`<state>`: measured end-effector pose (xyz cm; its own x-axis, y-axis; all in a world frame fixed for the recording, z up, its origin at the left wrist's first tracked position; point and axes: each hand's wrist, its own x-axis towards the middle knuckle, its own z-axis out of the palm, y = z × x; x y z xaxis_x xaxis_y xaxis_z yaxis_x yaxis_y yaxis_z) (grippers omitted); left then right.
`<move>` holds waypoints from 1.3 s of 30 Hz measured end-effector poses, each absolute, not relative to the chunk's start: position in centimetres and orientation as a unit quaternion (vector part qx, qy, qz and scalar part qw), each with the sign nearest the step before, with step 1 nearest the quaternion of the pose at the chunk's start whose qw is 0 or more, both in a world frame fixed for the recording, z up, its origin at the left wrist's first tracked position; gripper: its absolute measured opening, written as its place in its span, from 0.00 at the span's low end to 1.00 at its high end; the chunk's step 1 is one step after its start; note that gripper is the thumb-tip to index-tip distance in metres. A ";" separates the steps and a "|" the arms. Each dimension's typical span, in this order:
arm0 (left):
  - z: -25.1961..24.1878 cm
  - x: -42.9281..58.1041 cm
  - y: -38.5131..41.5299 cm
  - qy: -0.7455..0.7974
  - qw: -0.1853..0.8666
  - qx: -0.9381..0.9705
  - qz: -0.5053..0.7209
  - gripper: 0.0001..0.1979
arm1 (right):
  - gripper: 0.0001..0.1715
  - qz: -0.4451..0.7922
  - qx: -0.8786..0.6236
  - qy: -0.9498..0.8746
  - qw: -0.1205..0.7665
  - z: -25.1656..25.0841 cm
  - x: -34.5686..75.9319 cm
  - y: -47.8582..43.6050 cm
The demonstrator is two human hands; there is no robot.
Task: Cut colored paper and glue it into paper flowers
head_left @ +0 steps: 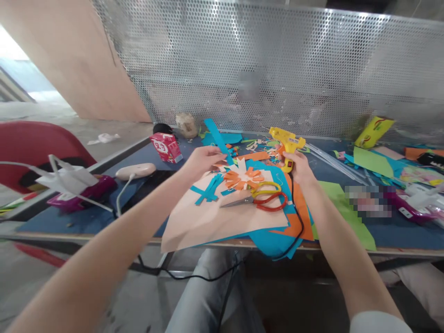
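My left hand is closed on a blue paper strip, which sticks up and to the left past the fingertips. In my right hand is a yellow hot glue gun, held by its handle, its nozzle turned left and its black cord hanging over the table edge. Between my hands lies a flower of orange and pale paper strips. Scissors with red and yellow handles rest just below it. Crossed blue strips lie on a pale paper sheet.
A perforated metal panel stands behind the table. Left are a pink box, a white corded device and a purple power strip. Right are clear glue sticks, green paper and a yellow box. Paper scraps litter the back.
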<state>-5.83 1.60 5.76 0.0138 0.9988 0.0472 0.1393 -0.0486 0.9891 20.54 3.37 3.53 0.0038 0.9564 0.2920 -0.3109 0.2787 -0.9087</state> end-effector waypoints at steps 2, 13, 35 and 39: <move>4.4 -4.1 2.5 0.492 0.463 0.509 0.534 0.10 | 0.15 0.504 -0.311 -0.521 0.615 3.5 20.1 3.0; 0.2 -4.4 5.6 0.495 0.309 0.493 0.645 0.12 | 0.14 0.142 -0.479 -0.733 0.461 1.8 17.3 1.1; -0.3 -4.8 6.0 0.492 0.257 0.542 0.631 0.13 | 0.10 0.065 -0.495 -0.767 0.403 1.0 17.0 1.2; -0.4 -4.8 6.0 0.494 0.262 0.539 0.629 0.12 | 0.10 0.080 -0.485 -0.769 0.409 1.1 16.7 1.0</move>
<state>-4.79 6.03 -0.39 -0.2806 0.8634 0.4192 0.2031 -0.3735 0.9051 16.75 1.00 1.11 -0.1948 0.8116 0.5508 0.6812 0.5160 -0.5194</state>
